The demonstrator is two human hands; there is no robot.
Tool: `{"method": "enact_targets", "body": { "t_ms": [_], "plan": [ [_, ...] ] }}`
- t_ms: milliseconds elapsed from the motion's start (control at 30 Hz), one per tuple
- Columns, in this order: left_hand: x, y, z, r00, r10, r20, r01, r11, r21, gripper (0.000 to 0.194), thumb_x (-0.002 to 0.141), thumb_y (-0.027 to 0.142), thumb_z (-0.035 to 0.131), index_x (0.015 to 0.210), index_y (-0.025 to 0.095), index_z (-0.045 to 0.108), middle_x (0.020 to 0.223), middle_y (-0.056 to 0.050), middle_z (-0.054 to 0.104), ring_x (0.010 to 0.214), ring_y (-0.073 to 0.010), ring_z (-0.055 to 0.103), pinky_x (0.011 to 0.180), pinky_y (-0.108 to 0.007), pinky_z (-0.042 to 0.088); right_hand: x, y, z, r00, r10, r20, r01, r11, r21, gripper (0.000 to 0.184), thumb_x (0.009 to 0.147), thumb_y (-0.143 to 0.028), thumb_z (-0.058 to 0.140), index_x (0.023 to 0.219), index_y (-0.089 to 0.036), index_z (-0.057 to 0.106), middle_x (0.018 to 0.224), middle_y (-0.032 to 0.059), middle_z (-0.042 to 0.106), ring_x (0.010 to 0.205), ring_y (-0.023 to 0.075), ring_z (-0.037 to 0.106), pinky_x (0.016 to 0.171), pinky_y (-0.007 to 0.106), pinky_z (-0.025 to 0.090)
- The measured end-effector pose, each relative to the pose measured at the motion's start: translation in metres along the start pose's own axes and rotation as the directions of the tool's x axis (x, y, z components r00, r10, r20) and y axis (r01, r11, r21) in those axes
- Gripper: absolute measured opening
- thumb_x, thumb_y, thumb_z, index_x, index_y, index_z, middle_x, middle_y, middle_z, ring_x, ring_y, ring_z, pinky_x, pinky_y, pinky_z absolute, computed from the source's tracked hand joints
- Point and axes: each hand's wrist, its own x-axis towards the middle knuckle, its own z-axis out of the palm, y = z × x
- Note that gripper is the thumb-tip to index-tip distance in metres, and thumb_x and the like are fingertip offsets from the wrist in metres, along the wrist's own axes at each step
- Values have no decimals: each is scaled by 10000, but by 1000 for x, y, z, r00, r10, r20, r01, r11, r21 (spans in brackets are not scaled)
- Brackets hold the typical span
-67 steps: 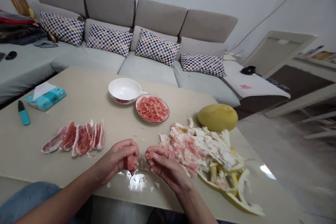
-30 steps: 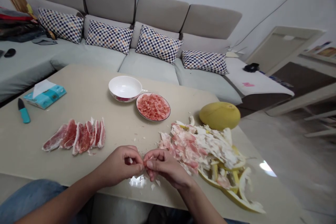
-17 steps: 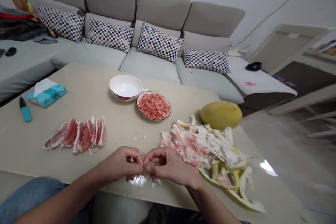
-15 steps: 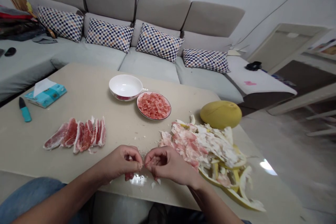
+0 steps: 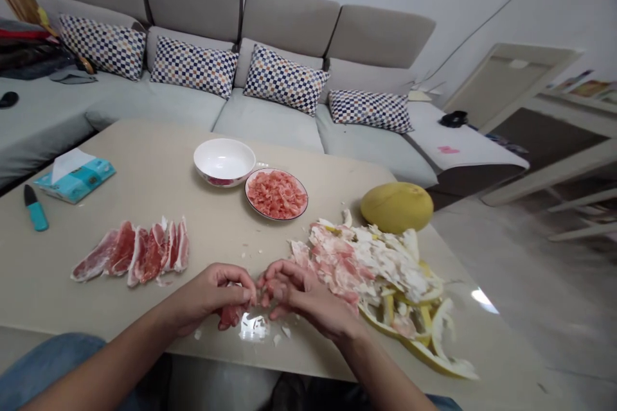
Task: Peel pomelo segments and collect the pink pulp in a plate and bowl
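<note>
My left hand (image 5: 224, 292) is closed around a red piece of pomelo flesh (image 5: 230, 316), held low over the table's near edge, with thumb and index finger together. Close beside it on the right is my right hand (image 5: 299, 295), its fingers curled in toward the thumb; whatever lies between them is too small to make out. Small white scraps (image 5: 277, 338) lie under the hands. To the left rests a row of pomelo segments (image 5: 154, 250) in pale membrane. Beyond the hands, a plate (image 5: 250, 205) bears peeled red pulp (image 5: 277, 194).
A white bowl (image 5: 224, 157) touches or nearly touches the plate. On the right are a whole pomelo (image 5: 398, 207) and a heap of membrane and rind (image 5: 385, 270). A teal-handled knife (image 5: 36, 210) and a tissue pack (image 5: 77, 178) lie far left. A sofa (image 5: 187, 99) stands behind the table.
My hands have drawn slightly apart at the fingertips, and the right fingers have loosened from their pinch. The view has shifted a little, so the table's things appear farther left.
</note>
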Motion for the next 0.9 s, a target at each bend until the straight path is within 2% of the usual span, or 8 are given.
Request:
{"method": "enact_targets", "body": {
  "t_ms": [100,167,333,467,633,767,900],
  "plan": [
    [1,-1,-1,1000,-7,15,8,999,-53,180,744,310,672,733,132,643,579,-2,599,421,-66,458,401,-177,326,7,11,5,997,33,68,-38,997,66,390,735,-382,795,1001,-174,599,900,34,659,800,151,658,666,274,564],
    [1,-2,-2,1000,-7,10,8,998,-66,173,741,303,678,736,134,644,562,2,595,419,-67,459,399,-174,327,10,17,7,996,40,83,-44,998,54,397,725,-399,801,977,-158,610,822,26,664,729,137,657,623,252,556],
    [2,-2,-4,1000,0,-31,-3,996,-89,178,725,299,700,739,127,655,571,22,565,410,-59,458,395,-177,322,12,18,5,1000,21,0,-21,999,-33,332,743,-419,779,789,-131,622,614,-5,633,509,81,576,491,196,509],
    [2,-1,-3,1000,1,-28,-4,996,-85,190,726,306,699,730,121,659,572,15,576,413,-59,463,406,-180,321,12,15,9,1000,2,-10,-2,999,-54,351,699,-374,817,900,-155,630,729,-2,651,587,100,600,523,222,535],
    [3,-2,-5,999,-10,-41,5,994,-112,202,709,316,711,724,123,652,584,13,585,405,-55,449,403,-184,303,10,11,13,994,-12,-106,-6,985,-174,299,726,-416,774,785,-154,641,614,-38,589,502,81,555,500,209,493],
    [5,-6,-6,999,-15,-42,9,990,-143,204,706,316,709,702,128,632,578,7,596,384,-49,441,408,-186,291,7,5,10,996,21,-81,-34,986,-163,306,735,-420,756,734,-147,619,624,-26,619,452,70,551,459,191,445],
    [6,-8,-7,1000,18,7,-16,975,-222,192,722,309,687,691,133,617,550,0,586,390,-55,441,408,-184,280,6,4,7,999,8,-37,-12,995,-97,273,726,-378,753,728,-143,613,616,-23,623,430,68,539,436,187,416]
  ]
}}
